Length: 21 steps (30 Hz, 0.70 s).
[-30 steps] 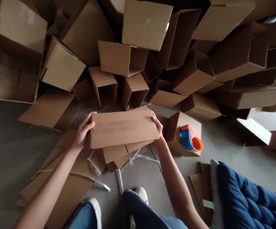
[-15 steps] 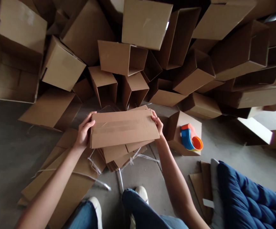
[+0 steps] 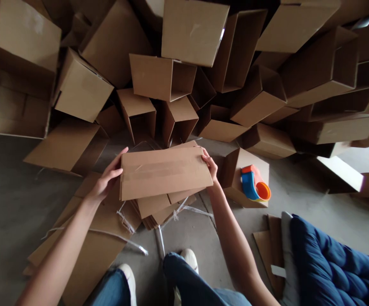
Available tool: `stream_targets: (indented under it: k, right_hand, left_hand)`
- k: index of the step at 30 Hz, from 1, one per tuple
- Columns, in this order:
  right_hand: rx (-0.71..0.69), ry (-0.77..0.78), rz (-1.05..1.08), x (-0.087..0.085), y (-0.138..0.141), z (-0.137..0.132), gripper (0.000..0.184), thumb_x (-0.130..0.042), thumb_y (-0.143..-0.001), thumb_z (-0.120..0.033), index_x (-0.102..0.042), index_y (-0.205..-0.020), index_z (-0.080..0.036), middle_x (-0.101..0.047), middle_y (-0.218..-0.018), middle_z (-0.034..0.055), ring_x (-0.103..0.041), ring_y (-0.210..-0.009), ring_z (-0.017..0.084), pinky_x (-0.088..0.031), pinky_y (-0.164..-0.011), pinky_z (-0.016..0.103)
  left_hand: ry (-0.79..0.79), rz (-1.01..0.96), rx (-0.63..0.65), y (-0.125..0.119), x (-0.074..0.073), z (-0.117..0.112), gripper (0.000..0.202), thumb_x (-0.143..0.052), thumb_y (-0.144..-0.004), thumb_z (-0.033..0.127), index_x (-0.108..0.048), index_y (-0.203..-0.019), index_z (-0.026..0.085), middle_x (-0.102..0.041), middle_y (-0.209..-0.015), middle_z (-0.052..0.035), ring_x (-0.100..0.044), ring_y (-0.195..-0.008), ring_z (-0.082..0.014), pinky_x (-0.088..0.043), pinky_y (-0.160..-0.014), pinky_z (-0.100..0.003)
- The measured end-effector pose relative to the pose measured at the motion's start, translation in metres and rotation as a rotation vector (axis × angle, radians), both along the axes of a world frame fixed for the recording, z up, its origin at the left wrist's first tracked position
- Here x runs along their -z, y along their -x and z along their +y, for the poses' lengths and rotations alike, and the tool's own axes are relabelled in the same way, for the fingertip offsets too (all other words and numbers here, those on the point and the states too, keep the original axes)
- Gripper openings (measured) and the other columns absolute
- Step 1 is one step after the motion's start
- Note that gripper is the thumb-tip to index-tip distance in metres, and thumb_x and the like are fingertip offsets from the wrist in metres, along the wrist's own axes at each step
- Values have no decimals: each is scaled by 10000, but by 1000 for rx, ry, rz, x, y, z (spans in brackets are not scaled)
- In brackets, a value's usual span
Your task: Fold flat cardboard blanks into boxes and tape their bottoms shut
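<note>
With twelve o'clock pointing straight away from the person's feet, here's the taped carton [image 3: 167, 173] at the very centre of the dial, its long side running from nine to three! Over at three o'clock, the right hand [image 3: 210, 165] has a firm hold, fingers wrapped over the carton's end near the far corner. Across at nine, it's a looser story: the left hand [image 3: 106, 177] is spread, thumb and fingers straightened, the tips right at the carton's left edge, and whether they touch it I can't tell. So the carton lies between the two palms, held at its right end. Beneath it, poking out at six, a stack of folded cardboard [image 3: 154, 206], strands of white strap [image 3: 160, 240] trailing beside it. Out past the right hand at three, an orange-and-blue tape dispenser [image 3: 255, 183] sits on a small box [image 3: 227, 175]. Flat sheets [image 3: 90, 263] spread at half past seven, a blue cushion [image 3: 337, 259] lies at four, and a great jumble of open boxes [image 3: 195, 32] sweeps from ten round to two!
</note>
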State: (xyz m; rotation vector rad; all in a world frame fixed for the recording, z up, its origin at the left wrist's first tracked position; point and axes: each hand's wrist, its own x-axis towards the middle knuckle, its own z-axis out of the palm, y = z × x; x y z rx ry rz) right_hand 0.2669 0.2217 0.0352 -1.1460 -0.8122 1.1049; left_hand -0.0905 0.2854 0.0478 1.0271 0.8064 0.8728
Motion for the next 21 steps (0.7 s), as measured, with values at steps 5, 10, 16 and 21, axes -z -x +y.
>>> stream_targets:
  k: [5, 10, 16, 21]
  right_hand:
    - [-4, 8, -2, -1, 1, 0, 425, -601, -774, -544, -684, -1126, -320, -673, -1091, 22, -609, -1036, 302, -474, -955, 432]
    - [1, 11, -6, 0, 0, 2, 433, -601, -764, -530, -691, -1129, -317, -680, -1085, 25, -607, -1062, 312, -471, -970, 439]
    - [3, -6, -41, 6, -2, 3, 436, -594, -766, -558, -692, -1117, -318, -681, -1177, 24, -598, -1163, 333, -462, -1016, 462]
    - [-2, -13, -58, 7, -3, 3, 445, -591, -765, -581, -695, -1108, -317, -677, -1203, 33, -586, -1192, 349, -456, -1019, 484]
  left_hand:
    - [-64, 81, 89, 8, -1, -1, 926, -842, -717, 426, -492, -1573, 393, -589, -1524, -72, -466, -1466, -403, -401, -1207, -523]
    - [-62, 110, 55, 4, -3, 2, 883, -835, -684, 420, -535, -1514, 375, -616, -1463, -76, -525, -1388, -405, -451, -1152, -523]
    - [-67, 257, -54, -9, -15, 2, 611, -854, -690, 411, -638, -1252, 306, -676, -1303, -72, -557, -1317, -386, -532, -1017, -438]
    - [36, 281, -106, -20, -24, -1, 648, -898, -606, 409, -598, -1172, 312, -669, -1197, -38, -589, -1231, -359, -554, -906, -394]
